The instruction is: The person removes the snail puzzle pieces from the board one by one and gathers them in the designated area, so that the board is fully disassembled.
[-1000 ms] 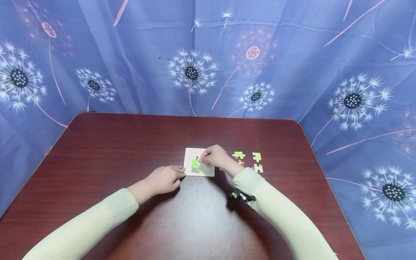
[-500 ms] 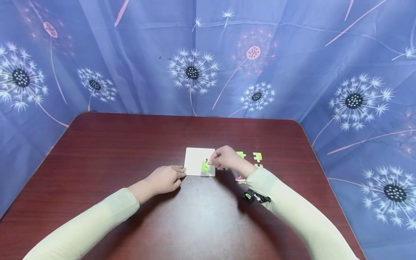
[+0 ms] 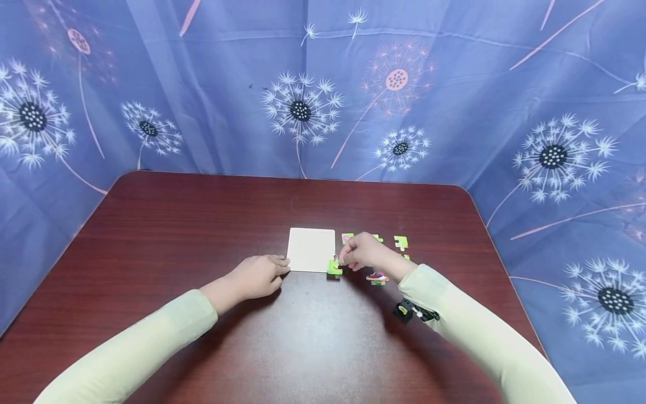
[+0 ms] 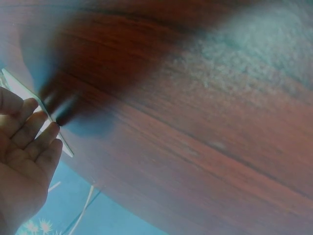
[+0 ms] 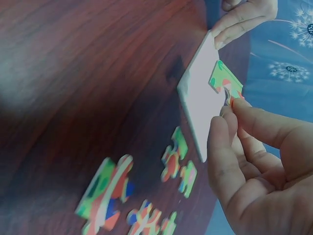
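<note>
A white puzzle board (image 3: 311, 249) lies on the dark red-brown table. My right hand (image 3: 367, 251) pinches a green jigsaw piece (image 3: 333, 265) between thumb and fingers, over the board's lower right corner. In the right wrist view that piece (image 5: 224, 78) shows a green printed face with some red, and thumb and fingertips cover one end of it. My left hand (image 3: 259, 276) lies at the board's lower left corner, fingertips touching its edge. Its fingers (image 4: 36, 134) reach out loosely to the board's rim in the left wrist view.
Several loose jigsaw pieces lie right of the board, partly hidden by the right hand, among them a green one (image 3: 401, 242) and a red and blue one (image 3: 377, 277). A small black device (image 3: 404, 310) hangs under the right wrist. Blue dandelion-print cloth (image 3: 222, 101) surrounds the table.
My right hand has moved right with the green jigsaw piece, from over the board's middle to its lower right corner. The left hand has stayed at the board's edge.
</note>
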The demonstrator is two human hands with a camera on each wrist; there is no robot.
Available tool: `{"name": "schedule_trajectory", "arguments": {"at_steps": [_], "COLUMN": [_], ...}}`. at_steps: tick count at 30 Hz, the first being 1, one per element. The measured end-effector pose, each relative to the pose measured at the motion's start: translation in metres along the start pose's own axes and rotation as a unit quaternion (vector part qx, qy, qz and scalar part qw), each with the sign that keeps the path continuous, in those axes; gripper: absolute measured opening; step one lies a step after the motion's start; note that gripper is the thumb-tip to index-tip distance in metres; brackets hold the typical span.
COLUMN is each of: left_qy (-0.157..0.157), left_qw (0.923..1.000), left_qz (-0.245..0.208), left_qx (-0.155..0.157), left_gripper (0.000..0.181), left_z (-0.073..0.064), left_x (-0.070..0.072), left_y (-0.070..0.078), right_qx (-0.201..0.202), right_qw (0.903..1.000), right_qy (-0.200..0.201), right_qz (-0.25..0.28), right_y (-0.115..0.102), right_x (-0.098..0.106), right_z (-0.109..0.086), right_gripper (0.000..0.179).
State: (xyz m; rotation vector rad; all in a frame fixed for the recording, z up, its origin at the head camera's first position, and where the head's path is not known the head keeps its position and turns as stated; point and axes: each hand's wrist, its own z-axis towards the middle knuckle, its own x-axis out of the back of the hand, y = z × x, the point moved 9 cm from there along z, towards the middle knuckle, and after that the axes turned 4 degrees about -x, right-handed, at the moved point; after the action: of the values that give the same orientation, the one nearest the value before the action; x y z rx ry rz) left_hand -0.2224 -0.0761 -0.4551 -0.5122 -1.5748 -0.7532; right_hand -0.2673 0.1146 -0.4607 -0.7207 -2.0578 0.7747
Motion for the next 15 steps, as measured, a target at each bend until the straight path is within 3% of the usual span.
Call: {"name": "schedule_trajectory", "arguments": {"at_steps": [15], "left_qy": [-0.007], "left_qw": [0.9999], "left_qz": [0.008], "left_qx": [0.007], "left_gripper": [0.036], "left_z": [-0.001], "left_x": [0.001], "left_y": [0.001], "right_qx": [-0.026], "right_qw": [0.9992], "right_qy": [-0.017], "right_qz": [-0.023], "right_y": [0.03], "right_x": [0.007], "right_z": [-0.002], "right_gripper": [0.005]}}
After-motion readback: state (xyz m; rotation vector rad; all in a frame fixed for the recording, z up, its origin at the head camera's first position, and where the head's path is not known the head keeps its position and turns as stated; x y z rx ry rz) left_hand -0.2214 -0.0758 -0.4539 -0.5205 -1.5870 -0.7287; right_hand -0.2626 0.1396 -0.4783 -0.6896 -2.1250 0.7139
